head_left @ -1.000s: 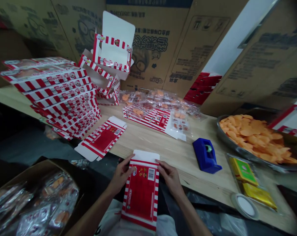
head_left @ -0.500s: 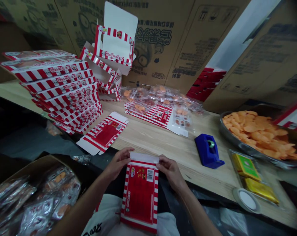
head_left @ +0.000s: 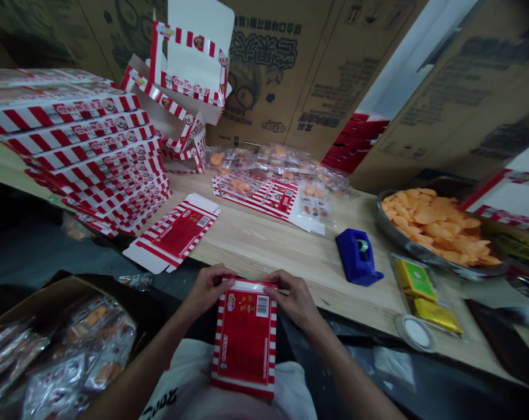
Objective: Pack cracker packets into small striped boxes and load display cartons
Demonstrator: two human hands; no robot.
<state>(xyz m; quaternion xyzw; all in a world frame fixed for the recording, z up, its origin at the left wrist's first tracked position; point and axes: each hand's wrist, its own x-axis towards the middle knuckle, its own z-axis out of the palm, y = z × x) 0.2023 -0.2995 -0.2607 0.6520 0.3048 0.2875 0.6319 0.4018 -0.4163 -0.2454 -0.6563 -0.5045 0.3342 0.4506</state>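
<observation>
The box (head_left: 243,341) is pinched at its top corners in the grip of left hand (head_left: 208,289) and right hand (head_left: 294,298), near the tabletop (head_left: 264,246).

- A hand has room over the bare wood of the bench (head_left: 264,239), between the flat box (head_left: 177,232) and the blue tape holder (head_left: 356,259).
- A tall pile of boxes (head_left: 102,137) blocks the left side.
- Bags (head_left: 282,162) and big cartons (head_left: 273,76) close off the back.
- A slim gap runs between the tape holder and the bowl (head_left: 392,234).
- Yellow packs (head_left: 413,279) lie just in front of the bowl.
- The red box (head_left: 244,341) fills the space between the left hand (head_left: 208,287) and right hand (head_left: 293,296).
- An open carton (head_left: 121,296) stands low by the left arm (head_left: 159,341).
</observation>
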